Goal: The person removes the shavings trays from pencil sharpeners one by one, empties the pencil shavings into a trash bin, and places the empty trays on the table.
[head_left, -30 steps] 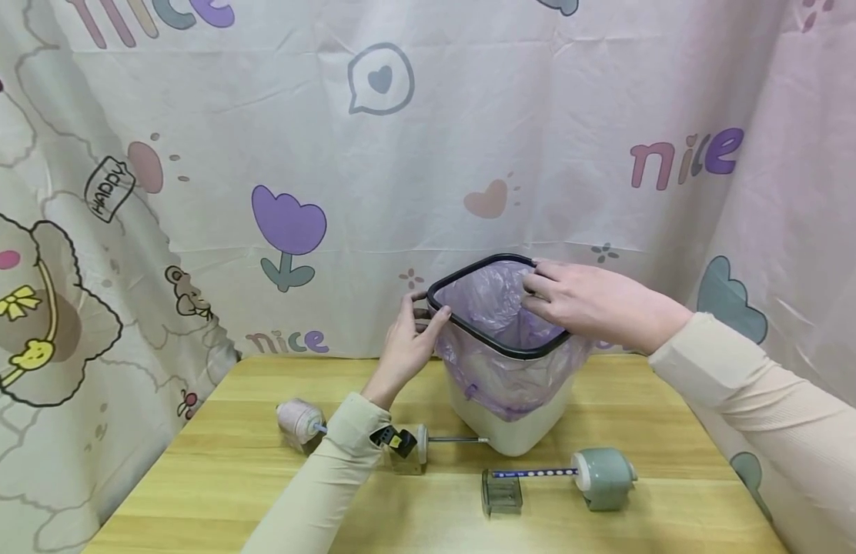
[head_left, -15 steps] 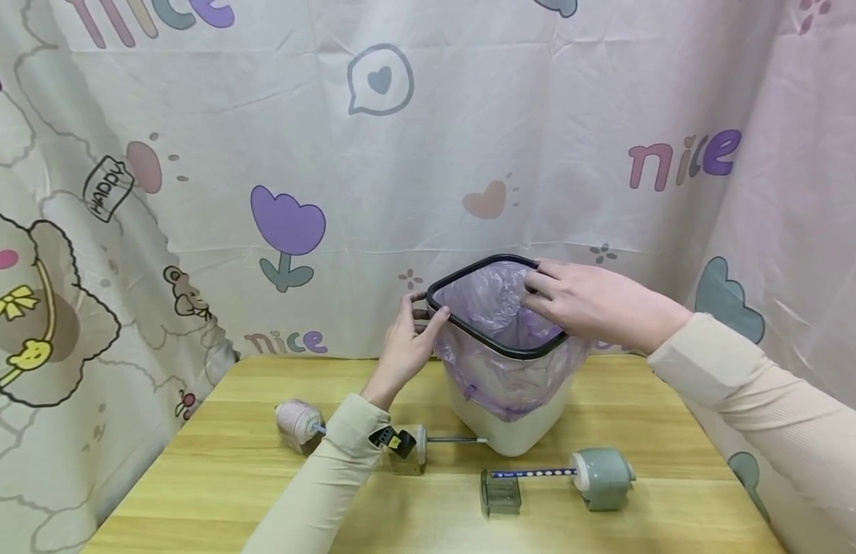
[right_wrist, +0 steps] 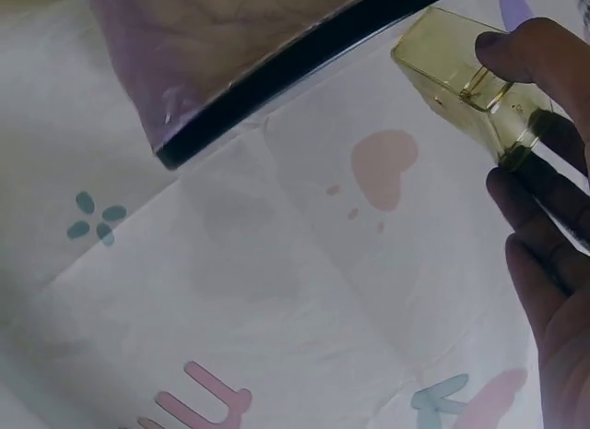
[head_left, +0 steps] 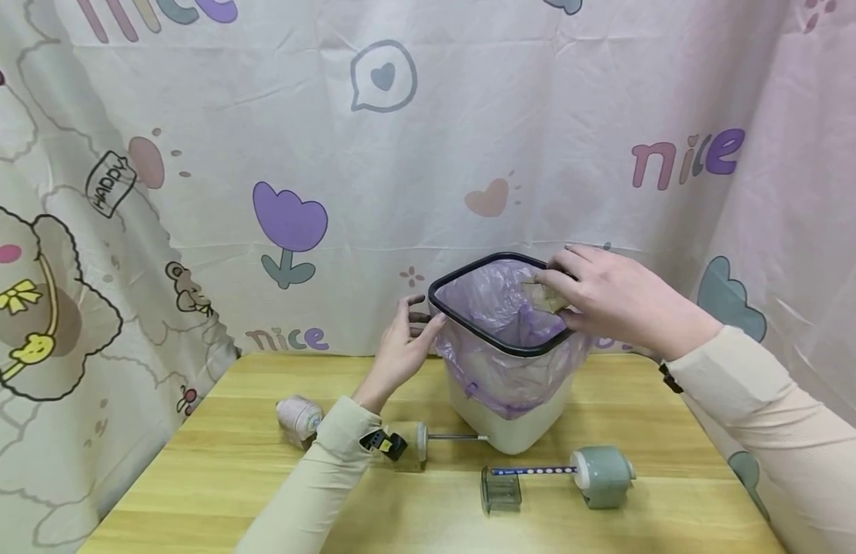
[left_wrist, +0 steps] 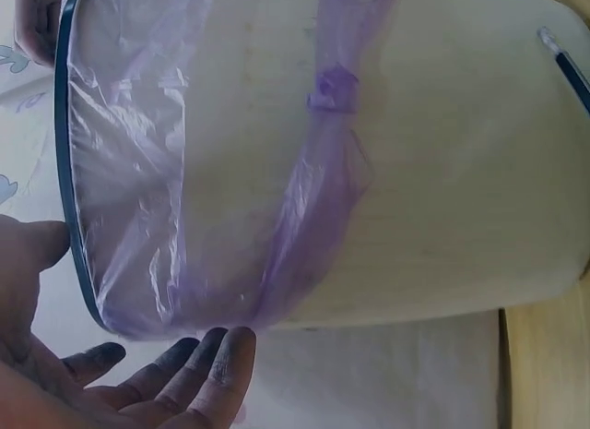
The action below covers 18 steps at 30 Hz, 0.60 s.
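My right hand (head_left: 608, 296) pinches a small see-through yellow plastic drawer (right_wrist: 447, 55), like a pencil sharpener's shavings drawer, between thumb and fingers. In the head view it overlaps the right side of the opening of a white trash bin (head_left: 518, 437), tilted. A purple bag (head_left: 539, 381) lines the bin and folds down outside under a black rim ring (head_left: 469, 325). My left hand (head_left: 398, 350) is spread at the bin's left corner, thumb tip at the ring. Its fingers reach loosely beside the bag, their tips smudged dark in the left wrist view.
In front of the bin lie a green sharpener (head_left: 603, 477) with a blue dotted pencil (head_left: 535, 471), a grey see-through drawer (head_left: 502, 491) and a beige sharpener (head_left: 409, 445) with a dark pencil (head_left: 456, 437). A pinkish sharpener (head_left: 299, 415) is at left. Patterned curtain (head_left: 400, 177) surrounds the wooden table (head_left: 213, 462).
My right hand has risen and drawn back to the right, bringing the yellow drawer into sight at the bin's opening. The left hand has loosened slightly from the ring.
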Each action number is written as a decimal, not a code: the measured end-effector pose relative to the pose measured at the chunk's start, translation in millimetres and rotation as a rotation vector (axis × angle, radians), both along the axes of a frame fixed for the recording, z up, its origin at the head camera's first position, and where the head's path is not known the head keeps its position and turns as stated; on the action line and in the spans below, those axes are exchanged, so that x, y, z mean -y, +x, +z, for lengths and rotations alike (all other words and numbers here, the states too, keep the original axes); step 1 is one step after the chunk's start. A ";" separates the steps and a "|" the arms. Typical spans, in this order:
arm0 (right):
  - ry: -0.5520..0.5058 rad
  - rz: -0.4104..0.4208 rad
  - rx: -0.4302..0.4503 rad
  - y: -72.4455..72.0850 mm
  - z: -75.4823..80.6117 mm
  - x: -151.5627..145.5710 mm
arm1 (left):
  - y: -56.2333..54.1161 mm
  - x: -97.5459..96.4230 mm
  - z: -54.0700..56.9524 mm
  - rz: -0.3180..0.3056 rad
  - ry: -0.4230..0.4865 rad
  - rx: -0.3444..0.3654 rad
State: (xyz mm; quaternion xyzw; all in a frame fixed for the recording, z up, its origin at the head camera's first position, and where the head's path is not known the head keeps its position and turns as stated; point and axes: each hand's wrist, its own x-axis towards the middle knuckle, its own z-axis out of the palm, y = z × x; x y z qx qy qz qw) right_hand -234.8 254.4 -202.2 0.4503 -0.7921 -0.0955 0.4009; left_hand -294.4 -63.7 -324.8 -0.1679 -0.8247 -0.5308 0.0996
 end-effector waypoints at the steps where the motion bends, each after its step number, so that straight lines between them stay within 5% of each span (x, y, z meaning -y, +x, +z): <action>1: -0.017 -0.011 0.017 1.5 -0.3 -0.6 | 0.1 1.7 -0.8 -0.004 -0.005 -0.003; 18: -0.345 -0.038 0.161 17.7 -19.6 -5.9 | 12.5 27.9 -6.8 -0.103 -0.032 -0.007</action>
